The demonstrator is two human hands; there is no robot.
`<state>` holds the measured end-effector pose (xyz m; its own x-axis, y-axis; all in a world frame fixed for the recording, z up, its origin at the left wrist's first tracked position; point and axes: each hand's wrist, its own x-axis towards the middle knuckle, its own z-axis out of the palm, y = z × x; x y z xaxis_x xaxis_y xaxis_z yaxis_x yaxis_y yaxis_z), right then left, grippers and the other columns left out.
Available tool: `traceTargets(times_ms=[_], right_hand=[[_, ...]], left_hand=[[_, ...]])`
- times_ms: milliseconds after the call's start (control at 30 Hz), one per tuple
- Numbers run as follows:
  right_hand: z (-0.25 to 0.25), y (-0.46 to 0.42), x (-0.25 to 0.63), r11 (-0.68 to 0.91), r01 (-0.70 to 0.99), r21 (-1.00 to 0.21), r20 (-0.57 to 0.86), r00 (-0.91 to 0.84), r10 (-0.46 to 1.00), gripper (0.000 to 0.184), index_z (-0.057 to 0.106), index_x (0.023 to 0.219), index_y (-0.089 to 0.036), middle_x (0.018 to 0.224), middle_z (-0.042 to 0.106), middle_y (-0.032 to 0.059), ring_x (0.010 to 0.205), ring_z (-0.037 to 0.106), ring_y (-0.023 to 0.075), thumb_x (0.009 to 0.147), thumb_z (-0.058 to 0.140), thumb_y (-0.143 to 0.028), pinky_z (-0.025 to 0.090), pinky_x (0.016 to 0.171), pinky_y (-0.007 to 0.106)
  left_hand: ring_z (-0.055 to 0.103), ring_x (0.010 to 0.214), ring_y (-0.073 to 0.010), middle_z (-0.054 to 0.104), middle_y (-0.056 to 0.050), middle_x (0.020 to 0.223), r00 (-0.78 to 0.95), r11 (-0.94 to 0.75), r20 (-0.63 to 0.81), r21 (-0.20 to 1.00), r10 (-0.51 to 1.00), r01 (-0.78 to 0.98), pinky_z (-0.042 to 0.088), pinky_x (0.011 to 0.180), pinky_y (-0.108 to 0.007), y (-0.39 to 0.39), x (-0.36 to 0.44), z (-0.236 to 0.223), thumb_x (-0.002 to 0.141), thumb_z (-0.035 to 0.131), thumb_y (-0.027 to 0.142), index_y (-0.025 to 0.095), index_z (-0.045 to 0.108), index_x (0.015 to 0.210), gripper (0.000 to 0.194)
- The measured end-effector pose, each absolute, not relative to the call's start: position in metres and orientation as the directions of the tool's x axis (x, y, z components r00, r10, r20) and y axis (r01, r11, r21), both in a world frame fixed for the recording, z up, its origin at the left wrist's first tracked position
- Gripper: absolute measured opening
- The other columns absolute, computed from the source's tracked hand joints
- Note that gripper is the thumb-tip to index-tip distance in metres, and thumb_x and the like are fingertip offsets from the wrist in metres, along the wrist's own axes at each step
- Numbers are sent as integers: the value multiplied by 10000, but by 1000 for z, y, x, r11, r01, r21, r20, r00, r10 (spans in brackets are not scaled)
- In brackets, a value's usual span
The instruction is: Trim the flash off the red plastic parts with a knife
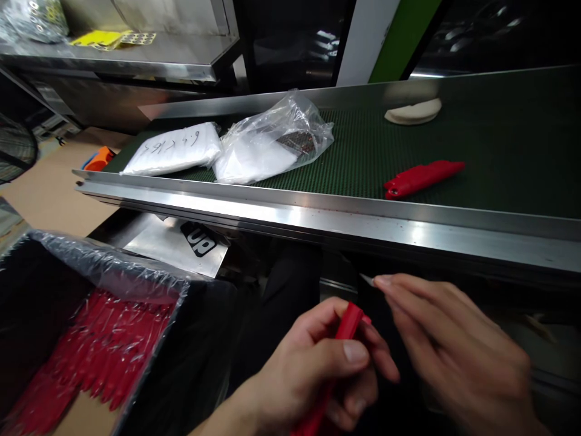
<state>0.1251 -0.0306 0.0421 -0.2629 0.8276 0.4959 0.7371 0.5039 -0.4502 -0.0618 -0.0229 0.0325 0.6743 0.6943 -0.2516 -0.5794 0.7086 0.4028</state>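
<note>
My left hand [318, 363] is closed around a red plastic knife handle [347, 324], held upright below the belt's front rail. My right hand [454, 351] pinches a small metal blade [367, 279] between its fingertips, just above and right of the handle's top end. A second red knife handle [422, 177] lies on the green conveyor belt [499, 151] to the right. At lower left stands a black box [190, 351] lined with clear plastic and holding several red handles [100, 351].
Two clear plastic bags [267, 142] with white contents lie on the belt's left end, and a pale flat piece [414, 112] lies at its far side. A steel rail [318, 212] edges the belt. A steel shelf [136, 57] is at back left.
</note>
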Motion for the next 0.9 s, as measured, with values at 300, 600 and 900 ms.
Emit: traceTargets(times_ms=[300,600,900], right_hand=[[50,-29,133,627,644,-439,459,-439,772,436,594,1239,-184,1161,617,70,1050,576,187,853,543,11,474,850,339],[46,-22,139,667,665,-336,400,-540,740,465,568,1265,-237,1216,598,68,1068,540,241,876,483,4,415,874,421],[40,-26,149,706,706,-55,355,-647,675,498,531,1358,-237,1216,619,87,1008,530,295,882,475,-99,360,860,477]], left_hand=[[631,484,-164,692,-143,781,798,829,-227,196,558,-524,452,356,-183,-21,-64,26,919,395,440,133,575,1029,373],[592,413,-154,679,-90,611,873,889,-168,102,458,-446,258,317,-138,-25,-64,8,889,384,519,118,635,1028,493],[491,292,-129,534,-111,417,898,961,-347,152,269,-230,333,282,-186,-20,-67,22,893,36,560,36,666,670,849]])
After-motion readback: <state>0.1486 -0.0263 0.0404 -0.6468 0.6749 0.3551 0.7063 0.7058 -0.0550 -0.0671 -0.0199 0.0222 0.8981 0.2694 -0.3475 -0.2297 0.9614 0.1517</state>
